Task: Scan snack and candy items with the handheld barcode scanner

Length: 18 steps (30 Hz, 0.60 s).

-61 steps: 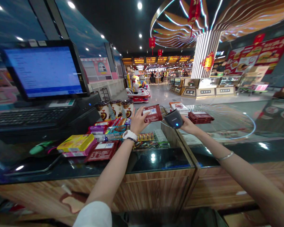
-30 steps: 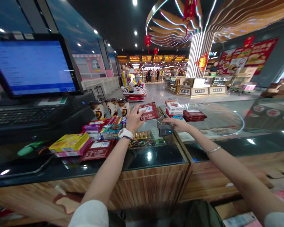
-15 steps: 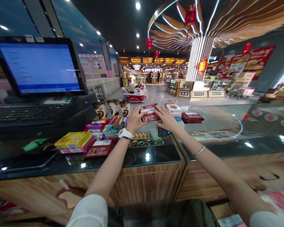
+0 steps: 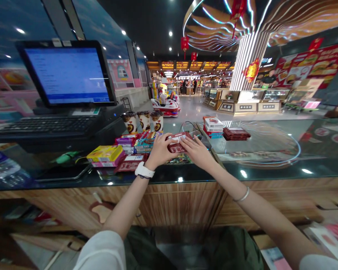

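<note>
Maroon packet sits clamped in the left hand, the right hand across it, fingers spread.

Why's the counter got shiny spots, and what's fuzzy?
All in the head view: bright spots on the counter are probably reflected ceiling lights; writing on the screen is blurred; the bottle at the left edge looks smeared; print on the pack is unreadable.

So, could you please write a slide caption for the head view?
Left hand holds a dark red packet, right hand touching it, over the counter, three cups beyond.
</note>
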Available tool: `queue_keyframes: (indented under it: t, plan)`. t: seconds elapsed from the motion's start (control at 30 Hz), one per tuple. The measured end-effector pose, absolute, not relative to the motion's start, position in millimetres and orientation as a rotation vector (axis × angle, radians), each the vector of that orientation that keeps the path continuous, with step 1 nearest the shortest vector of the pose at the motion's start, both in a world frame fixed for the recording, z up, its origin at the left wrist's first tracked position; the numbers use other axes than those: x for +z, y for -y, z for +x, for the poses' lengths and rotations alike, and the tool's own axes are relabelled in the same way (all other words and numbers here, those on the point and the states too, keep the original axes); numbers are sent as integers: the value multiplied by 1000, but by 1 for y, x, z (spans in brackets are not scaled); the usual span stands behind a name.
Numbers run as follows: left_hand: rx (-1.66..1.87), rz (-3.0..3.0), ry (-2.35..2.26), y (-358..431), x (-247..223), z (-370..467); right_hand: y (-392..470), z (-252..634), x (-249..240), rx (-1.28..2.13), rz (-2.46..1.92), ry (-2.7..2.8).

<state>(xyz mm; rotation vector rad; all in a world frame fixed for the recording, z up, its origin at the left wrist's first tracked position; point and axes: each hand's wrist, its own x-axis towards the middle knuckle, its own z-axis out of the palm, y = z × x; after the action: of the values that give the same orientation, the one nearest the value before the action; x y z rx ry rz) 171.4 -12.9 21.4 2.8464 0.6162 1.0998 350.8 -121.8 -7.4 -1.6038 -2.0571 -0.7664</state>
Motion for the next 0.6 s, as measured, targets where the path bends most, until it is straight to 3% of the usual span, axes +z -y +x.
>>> queue_keyframes:
  t: [0.33, 0.6]
  plan:
    - [864, 2720, -660, 18, -1, 71, 127, 266, -29, -621, -1500, 2146]
    - [683, 2703, -647, -4, 10, 6, 105, 210, -34, -496, -1439, 2140]
